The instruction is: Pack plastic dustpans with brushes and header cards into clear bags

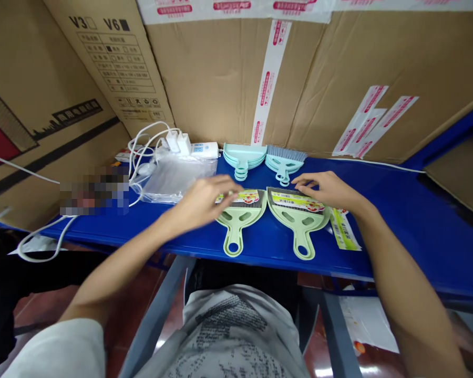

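Two light green dustpan sets lie side by side on the blue table, handles toward me: a left dustpan (233, 231) and a right dustpan (302, 231). Each has a dark-bristled brush and a yellow-green label card across its top. My left hand (208, 199), slightly blurred, hovers over the left dustpan's upper left edge, fingers loosely bent and apart. At the right dustpan's upper right corner is my right hand (325, 189), its fingers spread over the label; whether it touches is unclear. Another label card (345, 231) lies right of that dustpan, below my right wrist.
Behind the green sets rest stacked light blue dustpans (244, 155) and light blue brushes (284, 163). To the left are clear plastic bags (177, 178), a power strip (204, 150) with chargers, and looping white cables. Cardboard walls (220, 79) enclose the back and left.
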`<state>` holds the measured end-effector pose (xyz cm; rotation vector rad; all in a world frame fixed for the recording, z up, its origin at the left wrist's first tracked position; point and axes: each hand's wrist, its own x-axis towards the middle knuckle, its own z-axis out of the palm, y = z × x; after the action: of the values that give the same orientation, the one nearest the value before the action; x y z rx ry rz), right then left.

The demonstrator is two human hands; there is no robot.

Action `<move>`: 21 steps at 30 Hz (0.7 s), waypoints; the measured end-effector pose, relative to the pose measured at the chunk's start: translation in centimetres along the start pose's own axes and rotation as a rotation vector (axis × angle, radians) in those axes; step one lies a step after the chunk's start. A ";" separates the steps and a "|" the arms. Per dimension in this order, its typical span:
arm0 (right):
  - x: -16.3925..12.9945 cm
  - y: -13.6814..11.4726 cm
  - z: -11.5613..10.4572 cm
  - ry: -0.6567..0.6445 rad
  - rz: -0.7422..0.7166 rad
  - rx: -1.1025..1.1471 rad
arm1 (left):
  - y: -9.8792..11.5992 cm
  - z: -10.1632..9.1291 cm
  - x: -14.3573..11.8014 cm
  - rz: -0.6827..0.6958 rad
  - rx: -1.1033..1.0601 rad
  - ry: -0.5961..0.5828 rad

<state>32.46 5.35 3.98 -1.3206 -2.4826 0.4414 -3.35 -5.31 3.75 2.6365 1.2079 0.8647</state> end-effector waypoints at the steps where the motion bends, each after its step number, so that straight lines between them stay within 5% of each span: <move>1: 0.0 -0.1 0.0 0.011 0.000 0.003 | 2.1 0.3 -1.8 0.001 0.036 0.068; 5: -0.1 -0.4 -0.1 0.094 0.015 -0.007 | 7.6 3.7 -8.2 -0.050 0.309 0.253; 10: -0.2 -1.9 0.3 0.215 -0.023 0.072 | 7.7 7.1 -9.5 -0.130 0.282 0.320; 15: -0.4 -3.5 0.9 0.211 -0.025 0.468 | 7.4 7.2 -9.4 -0.079 0.263 0.478; 21: -0.1 -4.1 2.1 0.170 -0.003 0.774 | 8.6 5.8 -12.9 -0.105 0.297 0.637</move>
<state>28.62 2.76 3.67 -0.9690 -1.8553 1.0940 -1.23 -19.72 -4.09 2.5489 1.7038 1.7039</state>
